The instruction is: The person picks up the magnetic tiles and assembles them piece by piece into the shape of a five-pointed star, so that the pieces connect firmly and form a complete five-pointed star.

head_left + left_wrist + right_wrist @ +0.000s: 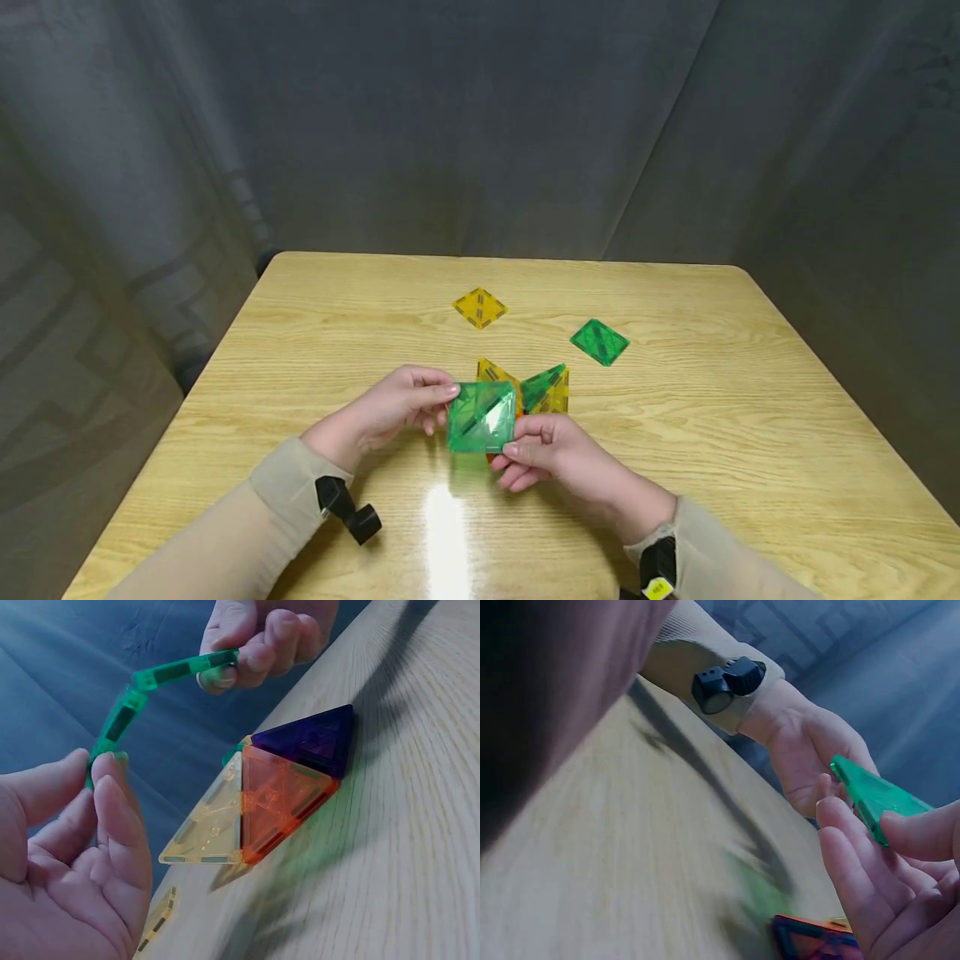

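Observation:
Two green translucent triangular magnetic tiles (480, 421) meet edge to edge as a square, raised above the table. The left wrist view shows them bent at their joint. My left hand (401, 404) pinches the upper left corner between thumb and fingers. The lower right corner is pinched by my right hand (555, 458). Just beyond, partly hidden by the green pair, a structure of triangular magnetic tiles stands on the table. It has a yellow tile (214, 817), an orange tile (281, 799), a purple tile (311, 742) and a green tile (542, 389).
Farther back on the wooden table (337, 325) lie a yellow pair of triangular tiles (480, 307) and, to its right, a green pair of triangular tiles (601, 342). A grey curtain (480, 125) hangs behind the table's far edge.

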Demonstrator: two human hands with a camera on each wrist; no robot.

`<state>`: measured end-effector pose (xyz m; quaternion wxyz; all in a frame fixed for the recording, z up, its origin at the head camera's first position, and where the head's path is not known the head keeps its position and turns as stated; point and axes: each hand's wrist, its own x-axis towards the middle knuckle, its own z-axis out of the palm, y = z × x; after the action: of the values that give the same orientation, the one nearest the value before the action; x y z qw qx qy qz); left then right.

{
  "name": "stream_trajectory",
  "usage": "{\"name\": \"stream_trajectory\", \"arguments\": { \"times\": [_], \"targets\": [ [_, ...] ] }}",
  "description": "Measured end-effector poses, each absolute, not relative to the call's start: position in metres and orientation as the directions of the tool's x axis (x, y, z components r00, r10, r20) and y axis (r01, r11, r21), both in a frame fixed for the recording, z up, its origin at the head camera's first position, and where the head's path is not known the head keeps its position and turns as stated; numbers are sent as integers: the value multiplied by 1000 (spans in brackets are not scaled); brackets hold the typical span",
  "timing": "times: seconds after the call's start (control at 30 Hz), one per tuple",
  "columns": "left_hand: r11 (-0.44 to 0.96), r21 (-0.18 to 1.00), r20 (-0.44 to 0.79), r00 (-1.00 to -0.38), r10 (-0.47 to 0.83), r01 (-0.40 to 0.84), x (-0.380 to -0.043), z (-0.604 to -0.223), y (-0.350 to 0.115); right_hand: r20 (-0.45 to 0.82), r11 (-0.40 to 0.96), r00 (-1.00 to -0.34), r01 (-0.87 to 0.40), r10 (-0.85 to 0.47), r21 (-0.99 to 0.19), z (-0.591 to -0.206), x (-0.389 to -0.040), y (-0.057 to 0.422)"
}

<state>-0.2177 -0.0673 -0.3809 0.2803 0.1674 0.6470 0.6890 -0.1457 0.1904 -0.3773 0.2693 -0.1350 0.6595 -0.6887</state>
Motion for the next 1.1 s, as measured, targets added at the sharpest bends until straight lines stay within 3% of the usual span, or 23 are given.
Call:
{"name": "stream_trajectory", "arguments": {
  "times": [0.27, 0.6, 1.1],
  "targets": [
    [59, 952, -273, -751, 601, -299, -218, -388, -63, -209, -18, -804, 263, -557, -965, -391, -142, 183],
    [125, 939, -327, -714, 619, -321, -218, -400, -55, -267, -40, -780, 350, -566, -936, -398, -139, 178],
    [146, 910, -402, -739, 541, -388, -221, -403, -47, -349, -11, -752, 428, -559, -904, -404, -135, 168]
  ]
}}
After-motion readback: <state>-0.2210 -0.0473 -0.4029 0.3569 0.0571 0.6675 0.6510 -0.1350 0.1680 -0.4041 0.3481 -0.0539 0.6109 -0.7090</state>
